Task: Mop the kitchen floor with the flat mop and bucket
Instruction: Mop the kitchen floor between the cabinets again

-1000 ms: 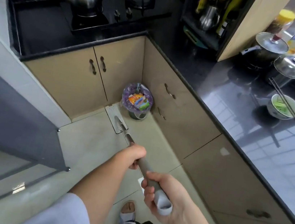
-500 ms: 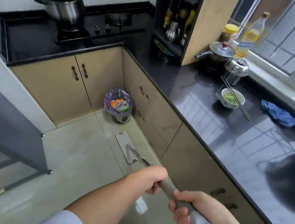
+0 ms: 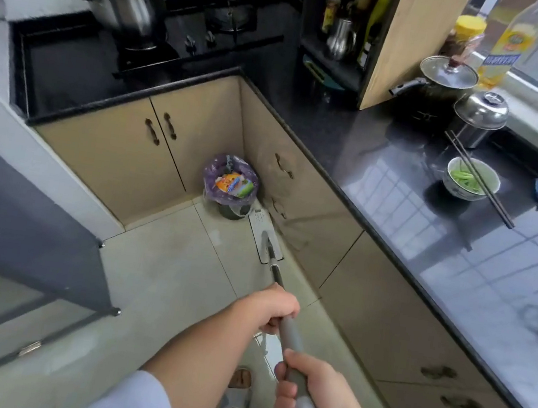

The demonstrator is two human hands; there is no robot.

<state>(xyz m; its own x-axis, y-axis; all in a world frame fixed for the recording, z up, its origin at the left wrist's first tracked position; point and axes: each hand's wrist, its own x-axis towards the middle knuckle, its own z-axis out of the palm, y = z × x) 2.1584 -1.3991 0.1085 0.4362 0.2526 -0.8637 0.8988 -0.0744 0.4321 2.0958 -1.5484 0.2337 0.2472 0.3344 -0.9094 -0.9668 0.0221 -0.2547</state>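
Note:
The flat mop's white head lies on the pale tiled floor, right beside the base of the right-hand cabinets and just short of the bin. Its grey pole runs back toward me. My left hand grips the pole midway. Lower down, my right hand grips the pole near its light grey end cap. No bucket is in view.
A small bin lined with a purple bag stands in the cabinet corner. Beige cabinets under a black counter run along the right and back. A grey glass-fronted unit juts in at left. My sandalled foot is below.
The mop head slid forward and right, from mid-floor to the base of the right cabinets near the bin. Both hands kept their grip as the pole pushed out.

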